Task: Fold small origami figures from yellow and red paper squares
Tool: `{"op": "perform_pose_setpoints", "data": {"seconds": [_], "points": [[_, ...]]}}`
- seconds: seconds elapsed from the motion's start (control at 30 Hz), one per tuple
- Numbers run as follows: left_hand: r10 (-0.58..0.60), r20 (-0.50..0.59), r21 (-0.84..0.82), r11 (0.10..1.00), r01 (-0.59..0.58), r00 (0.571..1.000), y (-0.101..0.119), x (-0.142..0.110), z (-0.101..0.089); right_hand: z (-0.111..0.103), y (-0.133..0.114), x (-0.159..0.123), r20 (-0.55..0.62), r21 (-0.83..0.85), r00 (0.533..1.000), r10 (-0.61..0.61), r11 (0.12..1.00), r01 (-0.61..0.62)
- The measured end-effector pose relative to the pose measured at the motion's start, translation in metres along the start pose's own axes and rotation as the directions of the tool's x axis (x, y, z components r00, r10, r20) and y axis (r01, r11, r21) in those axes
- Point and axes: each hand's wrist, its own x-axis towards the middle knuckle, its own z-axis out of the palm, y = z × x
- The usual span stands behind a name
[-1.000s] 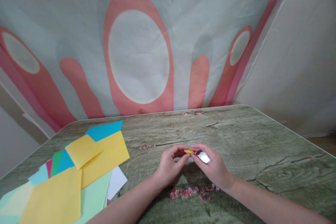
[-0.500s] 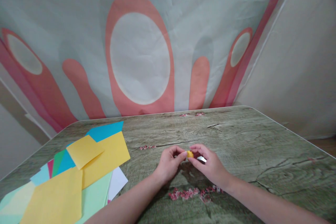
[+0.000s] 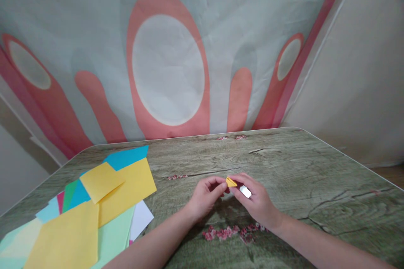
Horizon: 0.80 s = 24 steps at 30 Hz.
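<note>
A small folded piece of yellow paper (image 3: 231, 182) is held just above the table, between my two hands. Its visible side looks pointed, with a dark crease or slit across it. My left hand (image 3: 205, 196) pinches its left edge between thumb and fingertips. On the other side, the thumb and fingers of my right hand (image 3: 256, 198) close on the paper's right part. Behind the gap in the right hand's fingers shows a bright white patch (image 3: 245, 191); I cannot tell what it is.
To the left lies a spread of coloured paper: yellow sheets (image 3: 67, 235), a blue sheet (image 3: 128, 157), a green piece (image 3: 70, 193), pale green sheets (image 3: 114, 233) and a white sheet (image 3: 140, 218). The wood-patterned table (image 3: 315, 168) meets a printed cloth backdrop (image 3: 217, 105) at its far edge.
The yellow paper has been turned between the fingers, from a thin edge-on view, through a blockier shape, to a pointed face. Both hands stay nearly in place; the coloured sheets lie as before.
</note>
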Motion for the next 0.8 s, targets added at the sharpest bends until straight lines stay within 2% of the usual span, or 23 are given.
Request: {"op": "perform_pose_setpoints", "data": {"seconds": [0.27, 0.43, 0.57, 0.67, 0.8], "points": [[0.107, 0.049, 0.186, 0.976, -0.114, 0.993, -0.001, -0.002, 0.002, 0.000, 0.004, 0.002, -0.011, -0.062, 0.997, -0.072, 0.996, 0.071], [0.112, -0.030, 0.230, 0.968, -0.102, 0.993, -0.001, -0.007, 0.009, -0.001, 0.006, 0.002, -0.006, -0.134, 0.986, -0.165, 0.978, 0.162], [0.216, -0.039, 0.396, 0.900, -0.183, 0.976, 0.003, -0.011, 0.014, 0.000, 0.008, 0.000, 0.000, -0.196, 0.976, -0.218, 0.957, 0.214], [0.298, -0.036, 0.486, 0.839, -0.244, 0.954, 0.003, -0.013, 0.015, 0.003, 0.008, -0.002, -0.049, -0.202, 0.980, -0.193, 0.963, 0.179], [0.342, -0.049, 0.599, 0.761, -0.247, 0.938, -0.003, -0.014, 0.014, 0.007, 0.009, -0.004, -0.164, -0.191, 0.977, -0.137, 0.976, 0.105]]}}
